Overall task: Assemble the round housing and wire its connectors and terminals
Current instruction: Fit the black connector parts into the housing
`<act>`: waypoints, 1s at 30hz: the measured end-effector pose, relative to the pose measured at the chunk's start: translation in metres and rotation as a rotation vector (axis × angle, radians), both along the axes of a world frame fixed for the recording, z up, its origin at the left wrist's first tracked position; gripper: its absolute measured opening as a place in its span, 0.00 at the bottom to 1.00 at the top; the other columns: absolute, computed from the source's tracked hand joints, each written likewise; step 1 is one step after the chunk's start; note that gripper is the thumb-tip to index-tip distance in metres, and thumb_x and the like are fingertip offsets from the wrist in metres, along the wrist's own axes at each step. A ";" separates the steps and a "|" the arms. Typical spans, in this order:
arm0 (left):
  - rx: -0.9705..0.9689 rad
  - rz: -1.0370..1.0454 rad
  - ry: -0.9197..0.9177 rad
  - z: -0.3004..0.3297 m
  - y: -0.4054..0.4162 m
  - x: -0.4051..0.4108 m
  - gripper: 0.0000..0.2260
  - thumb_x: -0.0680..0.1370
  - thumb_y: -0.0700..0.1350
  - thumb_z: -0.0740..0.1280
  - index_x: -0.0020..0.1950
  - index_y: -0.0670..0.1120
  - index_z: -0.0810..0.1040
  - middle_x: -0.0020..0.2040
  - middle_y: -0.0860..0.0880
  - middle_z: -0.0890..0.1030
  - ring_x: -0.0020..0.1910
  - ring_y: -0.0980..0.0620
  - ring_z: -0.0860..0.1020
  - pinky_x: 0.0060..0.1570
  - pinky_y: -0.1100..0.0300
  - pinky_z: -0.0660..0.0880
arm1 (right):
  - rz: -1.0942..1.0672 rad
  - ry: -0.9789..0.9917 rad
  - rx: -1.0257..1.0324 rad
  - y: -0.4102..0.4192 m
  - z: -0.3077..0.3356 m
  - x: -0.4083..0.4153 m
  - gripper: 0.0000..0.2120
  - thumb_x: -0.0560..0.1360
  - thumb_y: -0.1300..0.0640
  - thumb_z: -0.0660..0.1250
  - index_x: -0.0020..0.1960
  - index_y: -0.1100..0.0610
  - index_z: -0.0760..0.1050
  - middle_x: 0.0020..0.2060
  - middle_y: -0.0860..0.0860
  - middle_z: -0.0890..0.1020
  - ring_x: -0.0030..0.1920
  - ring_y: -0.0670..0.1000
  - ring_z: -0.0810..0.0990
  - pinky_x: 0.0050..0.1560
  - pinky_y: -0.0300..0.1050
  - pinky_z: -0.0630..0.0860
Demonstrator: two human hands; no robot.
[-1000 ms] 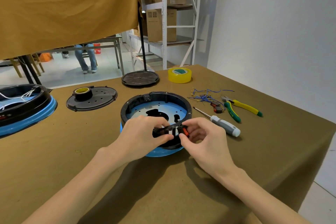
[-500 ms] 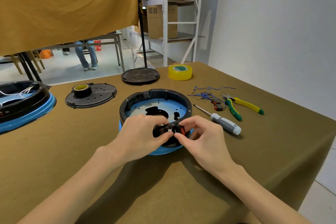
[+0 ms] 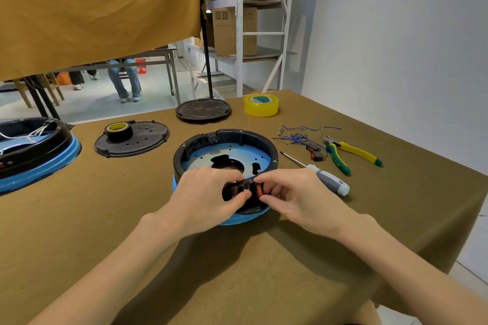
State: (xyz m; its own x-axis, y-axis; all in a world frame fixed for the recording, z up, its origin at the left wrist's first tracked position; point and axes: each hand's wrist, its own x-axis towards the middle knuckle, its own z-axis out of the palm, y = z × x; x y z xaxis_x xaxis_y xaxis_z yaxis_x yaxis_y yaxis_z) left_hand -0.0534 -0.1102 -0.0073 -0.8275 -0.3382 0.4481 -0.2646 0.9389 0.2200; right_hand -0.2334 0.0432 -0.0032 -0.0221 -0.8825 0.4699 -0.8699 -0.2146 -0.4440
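Brown cloth covers the counter (image 3: 290,258), where our housing (image 3: 227,137) sits centred within reach. We steady its near rim with the left hand (image 3: 208,195), fingers curled on the black bracket (image 3: 239,187), while the right hand (image 3: 295,198) pinches the red switch (image 3: 259,190) to seat it.

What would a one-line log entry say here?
left hand: grips black part | right hand: pinches red switch | place: round housing near rim
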 end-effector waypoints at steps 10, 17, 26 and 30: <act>-0.009 0.005 0.001 0.003 0.002 0.000 0.20 0.79 0.65 0.58 0.68 0.64 0.78 0.44 0.63 0.84 0.41 0.62 0.80 0.36 0.64 0.78 | 0.054 0.012 0.020 -0.004 0.002 -0.007 0.17 0.78 0.61 0.72 0.65 0.52 0.79 0.47 0.44 0.84 0.48 0.43 0.83 0.48 0.43 0.82; 0.020 -0.021 0.015 0.003 0.002 -0.002 0.20 0.80 0.67 0.57 0.64 0.64 0.81 0.41 0.62 0.84 0.40 0.61 0.80 0.34 0.63 0.77 | 0.055 -0.026 0.030 -0.009 0.003 -0.010 0.12 0.77 0.61 0.74 0.60 0.54 0.83 0.44 0.45 0.85 0.45 0.45 0.84 0.46 0.43 0.82; 0.112 0.030 0.070 0.003 0.006 -0.008 0.16 0.80 0.66 0.60 0.63 0.67 0.81 0.47 0.63 0.87 0.47 0.61 0.83 0.39 0.57 0.82 | -0.025 0.087 -0.040 -0.005 0.004 -0.010 0.13 0.76 0.53 0.75 0.60 0.47 0.84 0.51 0.43 0.79 0.53 0.45 0.77 0.51 0.44 0.78; 0.114 0.045 0.048 0.002 0.003 -0.009 0.13 0.80 0.66 0.61 0.62 0.70 0.80 0.47 0.63 0.87 0.46 0.61 0.82 0.36 0.56 0.80 | 0.032 0.091 0.029 -0.009 0.014 -0.014 0.12 0.76 0.52 0.75 0.59 0.48 0.84 0.59 0.44 0.79 0.61 0.44 0.77 0.62 0.47 0.77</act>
